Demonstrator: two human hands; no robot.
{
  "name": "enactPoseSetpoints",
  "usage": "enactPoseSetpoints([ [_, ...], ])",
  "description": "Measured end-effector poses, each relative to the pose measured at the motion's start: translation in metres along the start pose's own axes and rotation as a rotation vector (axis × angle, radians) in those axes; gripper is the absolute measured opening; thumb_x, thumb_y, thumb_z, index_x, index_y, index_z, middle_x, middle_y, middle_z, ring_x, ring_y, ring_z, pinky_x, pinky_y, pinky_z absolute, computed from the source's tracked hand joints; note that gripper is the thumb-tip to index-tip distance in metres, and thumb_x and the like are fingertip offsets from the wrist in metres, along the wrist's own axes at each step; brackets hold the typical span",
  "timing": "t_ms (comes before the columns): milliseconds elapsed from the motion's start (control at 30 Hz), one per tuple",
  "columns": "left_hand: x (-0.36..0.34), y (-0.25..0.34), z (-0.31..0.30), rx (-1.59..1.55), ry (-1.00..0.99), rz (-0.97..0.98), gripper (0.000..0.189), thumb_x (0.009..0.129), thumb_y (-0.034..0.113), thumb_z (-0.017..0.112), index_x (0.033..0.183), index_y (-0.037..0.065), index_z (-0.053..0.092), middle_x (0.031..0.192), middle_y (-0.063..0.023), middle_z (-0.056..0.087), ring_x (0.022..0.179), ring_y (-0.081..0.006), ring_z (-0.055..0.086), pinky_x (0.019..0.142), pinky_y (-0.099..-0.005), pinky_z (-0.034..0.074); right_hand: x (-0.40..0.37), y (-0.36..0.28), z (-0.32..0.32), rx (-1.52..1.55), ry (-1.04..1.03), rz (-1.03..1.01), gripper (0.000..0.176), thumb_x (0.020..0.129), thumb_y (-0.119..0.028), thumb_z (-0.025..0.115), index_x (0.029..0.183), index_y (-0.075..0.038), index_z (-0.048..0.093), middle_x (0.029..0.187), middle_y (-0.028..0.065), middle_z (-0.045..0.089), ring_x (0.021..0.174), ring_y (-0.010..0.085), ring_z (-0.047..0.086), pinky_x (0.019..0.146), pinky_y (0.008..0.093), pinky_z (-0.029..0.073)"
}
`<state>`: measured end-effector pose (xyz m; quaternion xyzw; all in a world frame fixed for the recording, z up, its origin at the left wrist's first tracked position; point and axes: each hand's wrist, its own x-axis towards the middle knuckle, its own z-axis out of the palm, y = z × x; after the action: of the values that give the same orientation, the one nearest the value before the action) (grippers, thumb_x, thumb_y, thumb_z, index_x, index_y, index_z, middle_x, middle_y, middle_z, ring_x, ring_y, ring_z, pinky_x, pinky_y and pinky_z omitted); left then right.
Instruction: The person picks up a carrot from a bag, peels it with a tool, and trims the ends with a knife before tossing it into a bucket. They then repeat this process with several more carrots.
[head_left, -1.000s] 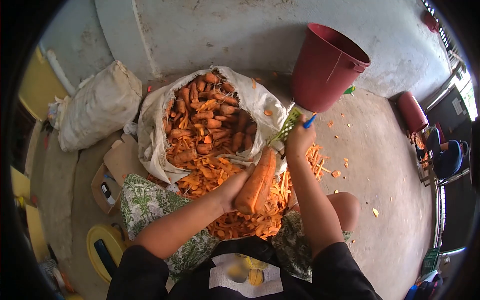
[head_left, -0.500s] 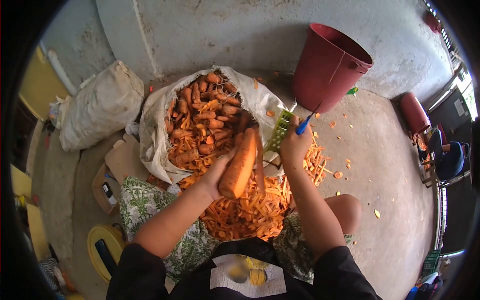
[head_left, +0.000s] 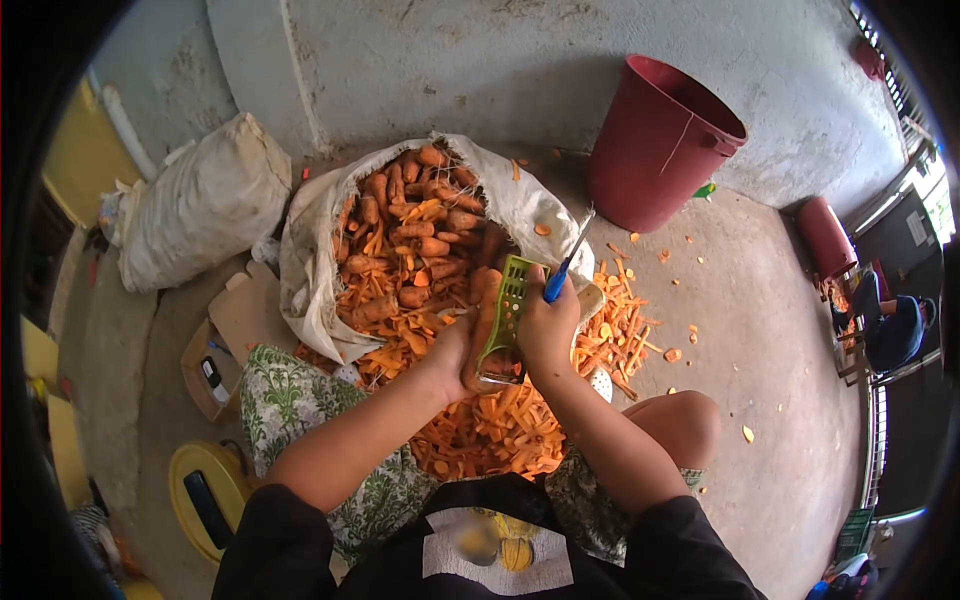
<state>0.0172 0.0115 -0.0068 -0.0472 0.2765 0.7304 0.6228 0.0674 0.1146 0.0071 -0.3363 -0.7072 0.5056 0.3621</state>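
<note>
My left hand (head_left: 452,355) is wrapped round a large carrot (head_left: 484,305), held tilted above the peelings. Closed on a green perforated peeler (head_left: 508,300), my right hand (head_left: 548,325) has it lying over the carrot and hiding much of it. A knife with a blue handle (head_left: 556,283) is also in the right hand, its blade pointing up and away. Beneath both hands spreads a heap of orange carrot peelings (head_left: 490,435). Just beyond, an open white sack (head_left: 308,240) holds many unpeeled carrots (head_left: 412,232) with peelings among them.
A tall red bin (head_left: 645,150) stands by the wall at the back right. At left are a full white sack (head_left: 205,210), an open cardboard box (head_left: 250,305) and a yellow lid (head_left: 185,465) with a phone (head_left: 207,508) on it. Scraps dot the floor. A seated person (head_left: 895,335) is far right.
My right hand has brought the peeler left and nearer, from beyond the carrot onto it. The hanging strip of peel no longer shows. The knife blade has swung round to point more upward.
</note>
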Motion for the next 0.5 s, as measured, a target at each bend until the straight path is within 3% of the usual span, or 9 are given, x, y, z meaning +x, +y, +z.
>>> enactPoseSetpoints([
  [133,0.000,-0.006,0.004,0.126,0.116,0.055,0.038,0.093,0.036,0.023,0.100,0.010,0.049,0.083,-0.0047,0.058,0.069,-0.0162,0.059,0.060,-0.0298,0.052,-0.003,0.004,0.000,-0.072,0.014,-0.016,0.026,0.088,-0.024,0.049,0.080,0.000,0.051,0.060,0.0129,0.051,0.054,0.0196,0.045,0.054,0.0332,0.038],
  [167,0.000,-0.008,0.001,0.315,0.114,0.035,0.039,0.093,0.037,0.022,0.102,0.009,0.048,0.085,-0.0051,0.058,0.070,-0.0160,0.060,0.060,-0.0293,0.052,0.002,0.008,-0.001,-0.073,0.014,-0.015,0.026,0.088,-0.024,0.049,0.080,0.000,0.051,0.060,0.0129,0.051,0.054,0.0196,0.045,0.054,0.0332,0.038],
  [200,0.000,-0.010,0.000,0.505,0.110,0.014,0.040,0.094,0.037,0.022,0.103,0.008,0.047,0.086,-0.0055,0.058,0.072,-0.0157,0.060,0.061,-0.0287,0.052,0.015,0.013,-0.004,-0.082,0.078,0.042,0.026,0.087,-0.025,0.049,0.080,0.000,0.052,0.060,0.0126,0.051,0.054,0.0199,0.045,0.053,0.0335,0.038],
  [267,-0.002,-0.024,-0.005,0.479,0.106,-0.156,0.045,0.092,0.042,0.027,0.110,0.005,0.045,0.092,-0.0091,0.059,0.076,-0.0170,0.060,0.066,-0.0301,0.051,0.051,0.031,-0.016,-0.188,0.225,0.113,0.027,0.087,-0.026,0.049,0.080,0.000,0.053,0.060,0.0123,0.052,0.051,0.0213,0.045,0.052,0.0351,0.037],
  [333,-0.011,-0.025,0.003,0.574,0.001,-0.245,0.048,0.091,0.044,0.030,0.114,0.004,0.043,0.095,-0.0094,0.057,0.080,-0.0175,0.059,0.069,-0.0317,0.051,0.088,0.063,-0.034,-0.241,0.479,-0.076,0.027,0.087,-0.024,0.049,0.075,0.000,0.050,0.058,0.0129,0.050,0.050,0.0237,0.044,0.051,0.0371,0.036],
  [400,-0.013,-0.025,0.010,0.538,0.006,-0.217,0.048,0.090,0.045,0.032,0.115,0.005,0.043,0.097,-0.0094,0.057,0.083,-0.0175,0.059,0.070,-0.0316,0.051,0.107,0.073,-0.050,-0.147,0.570,0.053,0.026,0.087,-0.021,0.048,0.074,0.001,0.050,0.057,0.0095,0.049,0.050,0.0203,0.045,0.050,0.0357,0.036],
  [500,-0.004,-0.014,-0.003,0.437,0.022,-0.167,0.048,0.090,0.044,0.034,0.116,0.005,0.042,0.100,-0.0094,0.055,0.087,-0.0174,0.057,0.072,-0.0318,0.050,0.087,0.038,-0.047,0.103,0.435,0.110,0.026,0.088,-0.021,0.046,0.074,0.001,0.051,0.056,0.0051,0.048,0.049,0.0143,0.044,0.048,0.0320,0.035],
])
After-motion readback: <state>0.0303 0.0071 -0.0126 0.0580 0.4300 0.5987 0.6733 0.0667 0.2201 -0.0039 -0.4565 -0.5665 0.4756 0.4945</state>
